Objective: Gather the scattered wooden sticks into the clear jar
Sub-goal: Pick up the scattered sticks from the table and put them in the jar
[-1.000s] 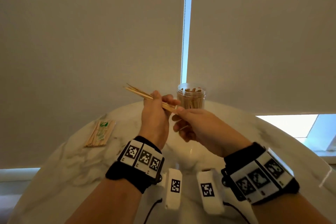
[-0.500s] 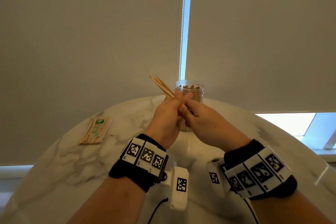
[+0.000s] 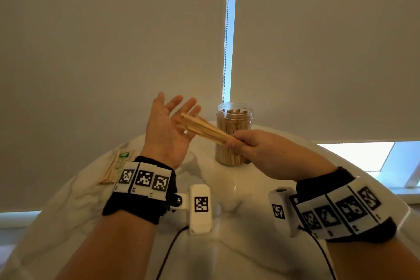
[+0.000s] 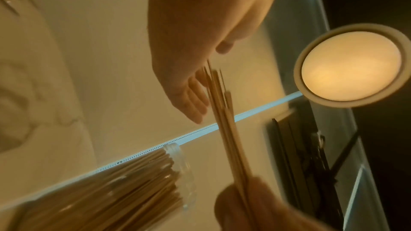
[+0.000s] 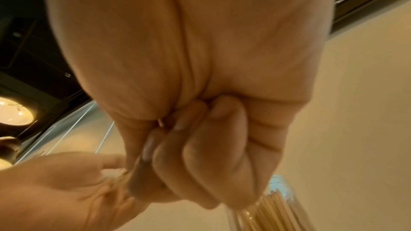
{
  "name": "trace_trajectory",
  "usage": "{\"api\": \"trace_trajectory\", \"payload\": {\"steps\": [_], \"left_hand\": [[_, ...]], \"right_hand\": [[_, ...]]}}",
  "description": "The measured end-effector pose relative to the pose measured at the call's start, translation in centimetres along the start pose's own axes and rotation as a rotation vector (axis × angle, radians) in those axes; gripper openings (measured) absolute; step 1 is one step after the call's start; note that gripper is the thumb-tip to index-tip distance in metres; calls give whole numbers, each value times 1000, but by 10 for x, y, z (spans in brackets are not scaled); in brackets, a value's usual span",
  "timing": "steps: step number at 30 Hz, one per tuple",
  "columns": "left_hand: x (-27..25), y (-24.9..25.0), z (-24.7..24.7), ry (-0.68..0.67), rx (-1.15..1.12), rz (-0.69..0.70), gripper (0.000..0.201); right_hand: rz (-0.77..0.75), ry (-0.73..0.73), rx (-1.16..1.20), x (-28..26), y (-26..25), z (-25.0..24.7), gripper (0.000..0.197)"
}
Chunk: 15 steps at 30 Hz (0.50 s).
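My right hand [image 3: 234,144] grips a bundle of thin wooden sticks [image 3: 204,130] by one end, just in front of the jar. The free ends point up-left and meet the fingers of my left hand [image 3: 175,113], which is held open, palm toward the sticks. The clear jar [image 3: 234,134] stands upright at the far side of the table, open-topped and packed with sticks. In the left wrist view the sticks [image 4: 227,129] run from the right hand's thumb to the left fingers [image 4: 191,101], beside the jar [image 4: 138,180]. The right wrist view shows curled fingers [image 5: 200,155] above the jar [image 5: 273,212].
A small pile of sticks with a green-marked wrapper [image 3: 116,166] lies at the left of the white marble table [image 3: 227,252]. Closed roller blinds with a bead chain [image 3: 225,41] hang close behind the jar. A round ceiling lamp [image 4: 351,69] glows overhead.
Both hands were clasping the bundle together near the jar. The left hand has let go and spread open, and the right hand alone now holds the sticks, tilted toward the left palm.
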<state>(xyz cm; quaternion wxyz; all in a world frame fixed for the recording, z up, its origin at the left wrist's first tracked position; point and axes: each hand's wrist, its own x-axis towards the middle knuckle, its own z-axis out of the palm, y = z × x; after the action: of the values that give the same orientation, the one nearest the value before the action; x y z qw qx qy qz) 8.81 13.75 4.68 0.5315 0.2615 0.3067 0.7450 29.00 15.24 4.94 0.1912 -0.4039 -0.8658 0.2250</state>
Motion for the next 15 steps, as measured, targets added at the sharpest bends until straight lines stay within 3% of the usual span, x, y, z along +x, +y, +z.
{"api": "trace_trajectory", "payload": {"steps": [5,11,15], "left_hand": [[-12,-13,19,-137,311,-29,48],[-11,-14,17,-131,153,-56,33],[-7,-18,17,-86,216,93,23]], "right_hand": [[86,-122,-48,2,-6,14,42],[72,-92,61,1,-8,10,38],[7,16,39,2,-5,7,40]]}}
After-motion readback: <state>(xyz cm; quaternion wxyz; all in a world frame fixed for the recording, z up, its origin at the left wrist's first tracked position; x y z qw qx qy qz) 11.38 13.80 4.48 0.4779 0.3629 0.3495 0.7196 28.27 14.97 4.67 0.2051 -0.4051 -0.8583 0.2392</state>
